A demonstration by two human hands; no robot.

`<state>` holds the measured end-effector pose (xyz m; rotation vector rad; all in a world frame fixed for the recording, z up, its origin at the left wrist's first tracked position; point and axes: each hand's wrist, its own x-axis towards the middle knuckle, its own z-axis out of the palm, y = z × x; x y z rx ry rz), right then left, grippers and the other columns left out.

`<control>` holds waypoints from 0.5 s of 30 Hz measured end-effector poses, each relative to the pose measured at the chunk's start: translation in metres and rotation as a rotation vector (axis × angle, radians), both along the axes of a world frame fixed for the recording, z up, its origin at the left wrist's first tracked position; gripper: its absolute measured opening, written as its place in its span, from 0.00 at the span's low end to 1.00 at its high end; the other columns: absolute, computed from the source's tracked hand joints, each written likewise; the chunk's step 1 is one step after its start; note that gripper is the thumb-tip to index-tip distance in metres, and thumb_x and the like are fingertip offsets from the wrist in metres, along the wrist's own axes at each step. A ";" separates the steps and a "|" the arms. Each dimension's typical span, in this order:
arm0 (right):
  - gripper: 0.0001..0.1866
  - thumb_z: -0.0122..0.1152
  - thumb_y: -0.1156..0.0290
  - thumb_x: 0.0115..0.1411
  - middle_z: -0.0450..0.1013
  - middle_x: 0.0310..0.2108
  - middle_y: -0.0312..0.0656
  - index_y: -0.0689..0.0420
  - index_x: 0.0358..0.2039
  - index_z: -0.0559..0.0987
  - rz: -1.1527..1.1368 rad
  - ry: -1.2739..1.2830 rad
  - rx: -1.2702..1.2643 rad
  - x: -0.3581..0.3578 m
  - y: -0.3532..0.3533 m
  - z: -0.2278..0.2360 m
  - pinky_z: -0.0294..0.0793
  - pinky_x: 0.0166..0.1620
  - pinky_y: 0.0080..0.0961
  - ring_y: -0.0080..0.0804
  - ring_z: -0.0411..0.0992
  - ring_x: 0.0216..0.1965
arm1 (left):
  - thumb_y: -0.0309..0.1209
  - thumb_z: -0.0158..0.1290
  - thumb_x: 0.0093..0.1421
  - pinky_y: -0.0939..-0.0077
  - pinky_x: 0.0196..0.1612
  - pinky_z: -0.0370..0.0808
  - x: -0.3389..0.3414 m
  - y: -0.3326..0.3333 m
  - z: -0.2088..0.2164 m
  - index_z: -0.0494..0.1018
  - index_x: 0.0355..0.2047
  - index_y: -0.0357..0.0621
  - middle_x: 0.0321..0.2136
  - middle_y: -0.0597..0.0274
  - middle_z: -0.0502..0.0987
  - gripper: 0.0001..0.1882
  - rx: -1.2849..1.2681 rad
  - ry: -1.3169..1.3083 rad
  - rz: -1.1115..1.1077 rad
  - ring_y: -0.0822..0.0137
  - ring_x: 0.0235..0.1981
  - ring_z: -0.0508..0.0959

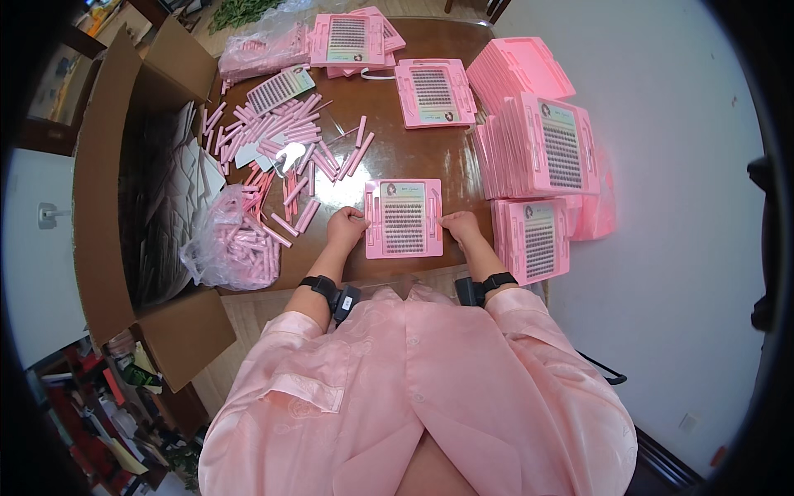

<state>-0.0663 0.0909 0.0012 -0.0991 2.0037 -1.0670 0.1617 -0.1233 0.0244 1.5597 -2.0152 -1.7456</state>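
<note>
A pink plastic tray [432, 240] lies at the table's near edge, directly before me. Rows of dark false-lash clusters fill the card [404, 223] set in it, and slim slots run down its sides. My left hand [347, 226] pinches the tray's left edge, fingers closed. On the opposite edge my right hand [461, 227] grips with thumb and fingers together. Left of the tray, slim pink tubes [298, 192] lie scattered. Beyond it rests another filled pink tray [457, 83].
Stacked pink trays [502, 149] crowd the table's right side. A clear bag of pink tubes [248, 252] sits at the left, next to an open cardboard box [103, 207]. A loose lash card [281, 89], more trays [318, 41] and a plastic bag [265, 54] lie farther back.
</note>
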 end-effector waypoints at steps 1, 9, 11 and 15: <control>0.05 0.67 0.82 0.54 0.81 0.33 0.49 0.70 0.31 0.83 -0.031 -0.029 0.003 0.000 0.001 -0.005 0.76 0.35 0.27 0.32 0.78 0.31 | 0.28 0.67 0.50 0.76 0.27 0.76 0.000 0.000 0.001 0.76 0.33 0.40 0.19 0.64 0.78 0.12 0.002 -0.001 -0.001 0.71 0.20 0.79; 0.24 0.75 0.64 0.49 0.80 0.36 0.60 0.75 0.36 0.81 0.151 0.306 0.465 0.009 -0.026 0.008 0.77 0.41 0.36 0.47 0.81 0.39 | 0.28 0.67 0.50 0.75 0.29 0.77 -0.002 0.000 0.002 0.76 0.33 0.41 0.21 0.64 0.79 0.13 -0.044 -0.027 -0.032 0.70 0.21 0.80; 0.27 0.75 0.60 0.48 0.80 0.36 0.60 0.74 0.37 0.81 0.094 0.281 0.481 0.014 -0.030 0.023 0.77 0.42 0.37 0.48 0.80 0.40 | 0.29 0.68 0.49 0.74 0.30 0.77 0.000 -0.001 -0.001 0.77 0.33 0.41 0.21 0.63 0.79 0.13 -0.001 -0.030 -0.025 0.70 0.22 0.80; 0.24 0.75 0.57 0.48 0.80 0.37 0.58 0.66 0.36 0.84 0.142 0.288 0.508 0.015 -0.025 0.063 0.77 0.43 0.39 0.50 0.80 0.39 | 0.31 0.69 0.48 0.72 0.31 0.77 0.002 -0.002 -0.009 0.77 0.32 0.42 0.21 0.63 0.79 0.14 -0.064 -0.035 -0.045 0.69 0.23 0.80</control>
